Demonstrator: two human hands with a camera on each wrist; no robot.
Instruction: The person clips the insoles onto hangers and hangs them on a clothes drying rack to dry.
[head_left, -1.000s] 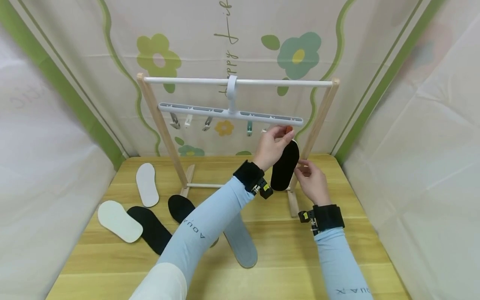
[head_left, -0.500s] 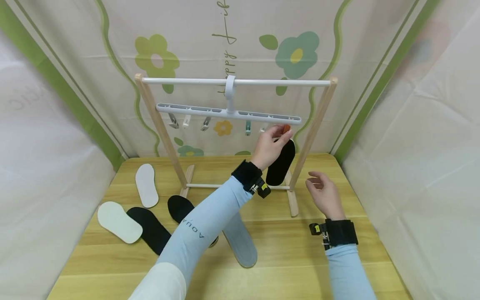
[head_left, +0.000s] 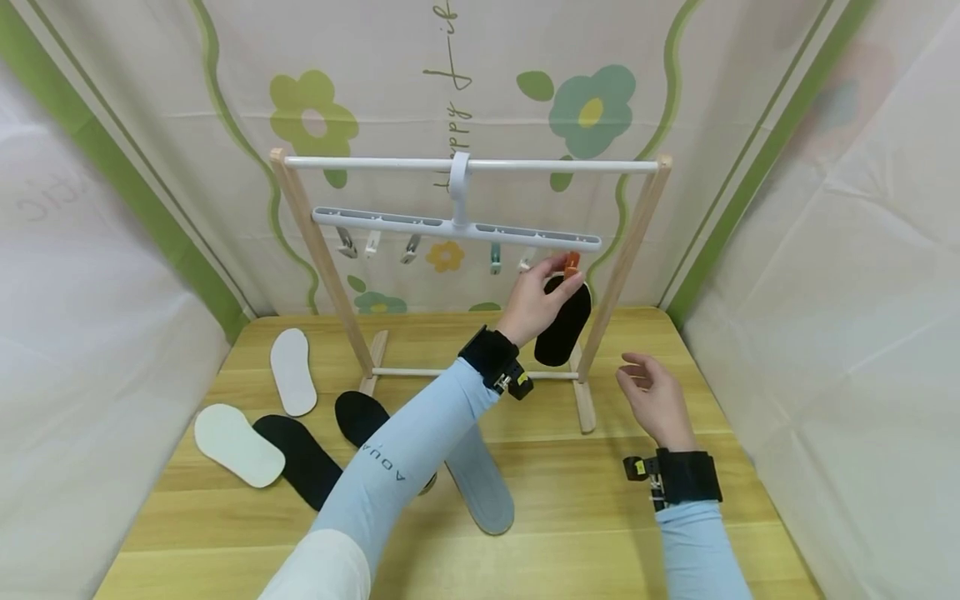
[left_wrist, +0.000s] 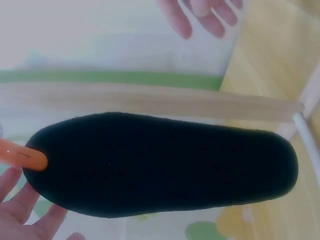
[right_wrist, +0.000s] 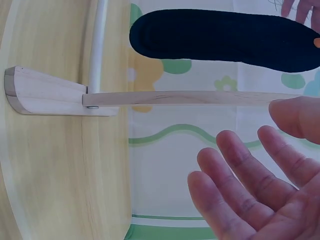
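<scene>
- Closest in, four insoles lie on the bench (head_left: 600,533): a grey insole (head_left: 483,483) under the left sleeve, two black ones (head_left: 300,458) and a white one (head_left: 238,433) beside them.
- Mid-bench, the right hand (head_left: 654,398) hovers with fingers loose and apart, holding nothing, well clear of the rack's wooden post (head_left: 618,250).
- Further back, the left hand (head_left: 534,302) is up at the orange clip (head_left: 572,265), fingertips pinching it (the grip looks closed on the clip).
- The black insole (head_left: 564,323) hangs from that clip, toe down, on the white hanger bar (head_left: 457,227).
- My read: the clipping step is nearly done. Next call: ease off the clip, check that it holds, then fetch another insole.
</scene>
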